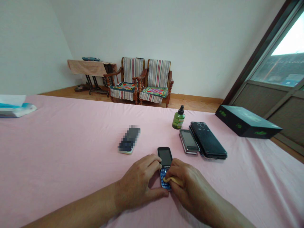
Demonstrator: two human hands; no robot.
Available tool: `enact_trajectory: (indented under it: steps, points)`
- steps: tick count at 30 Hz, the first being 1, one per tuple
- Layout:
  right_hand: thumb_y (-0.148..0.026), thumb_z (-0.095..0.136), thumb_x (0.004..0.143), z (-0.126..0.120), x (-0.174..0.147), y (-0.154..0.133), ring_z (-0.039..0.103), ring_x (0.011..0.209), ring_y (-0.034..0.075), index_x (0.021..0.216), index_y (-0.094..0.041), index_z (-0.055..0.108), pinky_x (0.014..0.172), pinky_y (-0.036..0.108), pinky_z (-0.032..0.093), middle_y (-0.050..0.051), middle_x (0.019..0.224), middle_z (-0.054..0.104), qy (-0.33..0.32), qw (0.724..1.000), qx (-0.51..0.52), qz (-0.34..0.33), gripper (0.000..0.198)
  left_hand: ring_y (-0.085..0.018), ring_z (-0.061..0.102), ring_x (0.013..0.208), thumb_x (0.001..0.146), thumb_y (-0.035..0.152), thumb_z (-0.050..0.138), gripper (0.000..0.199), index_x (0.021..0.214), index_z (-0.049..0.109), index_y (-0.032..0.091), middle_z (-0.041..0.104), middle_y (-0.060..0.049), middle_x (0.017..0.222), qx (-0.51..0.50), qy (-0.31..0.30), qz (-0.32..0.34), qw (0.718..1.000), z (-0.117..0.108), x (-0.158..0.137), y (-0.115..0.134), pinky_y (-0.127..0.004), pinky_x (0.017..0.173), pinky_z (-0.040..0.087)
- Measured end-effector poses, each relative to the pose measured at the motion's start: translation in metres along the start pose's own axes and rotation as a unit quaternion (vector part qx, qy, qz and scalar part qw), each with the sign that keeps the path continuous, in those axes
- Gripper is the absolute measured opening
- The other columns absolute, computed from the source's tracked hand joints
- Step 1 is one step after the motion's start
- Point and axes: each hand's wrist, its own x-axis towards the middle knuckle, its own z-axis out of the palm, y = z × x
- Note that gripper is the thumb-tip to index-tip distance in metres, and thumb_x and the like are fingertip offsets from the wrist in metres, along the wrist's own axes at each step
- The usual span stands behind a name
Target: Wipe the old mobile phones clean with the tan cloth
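Note:
A keypad mobile phone (164, 155) with a dark screen and blue keys lies face up on the pink cloth before me. My left hand (144, 179) grips its left side, with the fingers at the upper edge and the thumb by the bottom end. Bunched in the fingers of my right hand (187, 180) is a yellowish cloth (174, 180), pressed against the keys. The fingers of that hand cover part of the keypad. Farther off to the left lies another phone (129, 139), blurred into blocks.
To the right, a grey phone (189, 141) lies beside a stack of dark phones (209, 141). A green spray bottle (178, 118) stands behind them. A black box (247, 122) sits at the right edge of the table (71, 142), and a white and blue packet (16, 107) at far left.

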Motion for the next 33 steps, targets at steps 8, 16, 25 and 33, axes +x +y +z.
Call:
enact_trajectory:
  steps: [8, 16, 25, 33]
  points:
    - [0.001, 0.047, 0.075, 0.011, 0.003, -0.003, 0.057, 0.077, 0.014, 0.072, -0.017, 0.061, 0.068, 0.024, 0.043, 0.003, 0.086, 0.058, 0.006, 0.999, 0.031, -0.037, 0.023, -0.024, 0.058, 0.089, 0.079, 0.039, 0.075, 0.029, 0.084, 0.057, 0.018, 0.061, -0.008, 0.096, 0.007, 0.0, -0.003, 1.0, 0.001, 0.001, 0.0, -0.035, 0.079, 0.052]
    - [0.006, 0.049, 0.07, 0.003, 0.002, 0.001, 0.057, 0.074, 0.014, 0.07, -0.015, 0.063, 0.067, 0.024, 0.042, 0.003, 0.081, 0.06, 0.01, 0.998, 0.055, -0.003, 0.025, -0.026, 0.059, 0.094, 0.075, 0.032, 0.079, 0.033, 0.095, 0.059, 0.016, 0.062, -0.009, 0.102, 0.014, -0.006, -0.013, 1.0, 0.001, 0.001, 0.004, -0.038, 0.085, 0.052]
    - [0.004, 0.049, 0.069, -0.012, -0.001, 0.01, 0.056, 0.069, 0.016, 0.073, -0.015, 0.066, 0.06, 0.025, 0.038, 0.004, 0.077, 0.059, 0.005, 0.998, -0.014, 0.056, 0.025, -0.027, 0.06, 0.097, 0.069, 0.026, 0.083, 0.037, 0.097, 0.061, 0.014, 0.063, -0.01, 0.107, 0.006, -0.01, -0.019, 1.0, -0.002, 0.001, 0.006, -0.04, 0.088, 0.052]
    - [0.002, 0.048, 0.07, -0.023, -0.001, 0.025, 0.056, 0.07, 0.016, 0.072, -0.016, 0.063, 0.065, 0.028, 0.037, 0.003, 0.074, 0.061, 0.049, 0.997, -0.053, 0.035, 0.024, -0.026, 0.06, 0.104, 0.072, 0.032, 0.082, 0.042, 0.104, 0.061, 0.016, 0.062, -0.01, 0.113, 0.006, 0.012, -0.02, 1.0, 0.0, 0.0, 0.0, -0.038, 0.091, 0.052]
